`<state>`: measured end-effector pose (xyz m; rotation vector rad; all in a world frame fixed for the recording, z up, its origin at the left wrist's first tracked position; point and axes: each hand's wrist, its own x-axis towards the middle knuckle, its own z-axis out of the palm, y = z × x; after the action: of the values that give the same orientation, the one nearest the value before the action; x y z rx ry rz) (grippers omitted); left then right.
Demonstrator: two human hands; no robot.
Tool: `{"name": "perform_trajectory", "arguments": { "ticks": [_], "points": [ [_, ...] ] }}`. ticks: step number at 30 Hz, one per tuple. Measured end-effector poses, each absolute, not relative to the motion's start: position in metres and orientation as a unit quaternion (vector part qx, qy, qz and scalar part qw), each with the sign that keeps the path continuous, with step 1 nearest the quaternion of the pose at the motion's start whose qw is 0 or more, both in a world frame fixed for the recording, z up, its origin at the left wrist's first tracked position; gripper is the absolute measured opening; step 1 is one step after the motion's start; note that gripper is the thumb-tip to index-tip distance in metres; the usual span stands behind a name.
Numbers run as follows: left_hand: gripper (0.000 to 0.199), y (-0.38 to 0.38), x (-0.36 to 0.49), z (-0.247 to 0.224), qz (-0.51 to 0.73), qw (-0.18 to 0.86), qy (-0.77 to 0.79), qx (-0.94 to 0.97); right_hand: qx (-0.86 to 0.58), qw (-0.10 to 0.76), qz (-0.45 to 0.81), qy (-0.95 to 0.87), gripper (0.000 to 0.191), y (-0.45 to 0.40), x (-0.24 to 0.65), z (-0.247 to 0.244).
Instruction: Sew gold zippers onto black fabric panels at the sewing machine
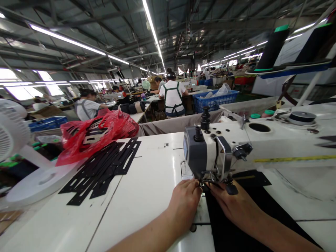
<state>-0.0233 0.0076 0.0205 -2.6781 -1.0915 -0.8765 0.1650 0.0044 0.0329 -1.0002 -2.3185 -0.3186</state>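
A white industrial sewing machine [220,150] stands on the table, its needle area just beyond my hands. Under its head and toward me lies a large piece of black fabric [223,231]. My left hand [185,197] is closed at the fabric's left edge by the presser foot, fingertips pinched together; what sits in them is mostly hidden. Flat on the fabric, my right hand [232,199] has its fingers reaching under the machine head, where the tips are partly covered. A black strip piece [252,178] rests on the right, behind that hand.
Slotted black pieces [105,171] lie piled on the table's left, beside a red plastic bag [97,131] of similar pieces. A white fan [31,164] stands at far left. Black thread cones [271,50] stand upper right. A blue basket [216,101] and several co-workers are beyond.
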Motion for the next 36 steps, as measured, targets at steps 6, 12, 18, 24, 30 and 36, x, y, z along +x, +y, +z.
{"name": "perform_trajectory", "arguments": {
  "ticks": [6, 12, 18, 24, 30, 36],
  "points": [
    [0.010, 0.011, -0.023, 0.021, -0.297, 0.049, -0.366, -0.881, -0.380, 0.308, -0.117, -0.864, 0.030, 0.005, 0.165, 0.031],
    [0.010, 0.003, -0.025, 0.024, -0.297, 0.057, -0.349, -0.887, -0.375, 0.315, -0.119, -0.864, 0.029, 0.002, 0.166, 0.030],
    [0.013, 0.001, -0.027, 0.020, -0.288, 0.027, -0.343, -0.894, -0.377, 0.312, -0.127, -0.863, 0.027, 0.001, 0.167, 0.024],
    [0.016, 0.002, -0.028, 0.021, -0.331, -0.041, -0.380, -0.863, -0.415, 0.266, -0.150, -0.857, 0.029, 0.005, 0.169, 0.015],
    [0.029, -0.041, -0.041, 0.034, -0.423, -0.392, -0.428, -0.696, -0.435, 0.200, -0.219, -0.850, 0.063, -0.037, 0.177, 0.008],
    [0.040, -0.085, -0.043, 0.043, -0.417, -0.693, -0.412, -0.419, -0.426, 0.171, -0.253, -0.852, 0.073, -0.101, 0.173, 0.012]
  ]
}}
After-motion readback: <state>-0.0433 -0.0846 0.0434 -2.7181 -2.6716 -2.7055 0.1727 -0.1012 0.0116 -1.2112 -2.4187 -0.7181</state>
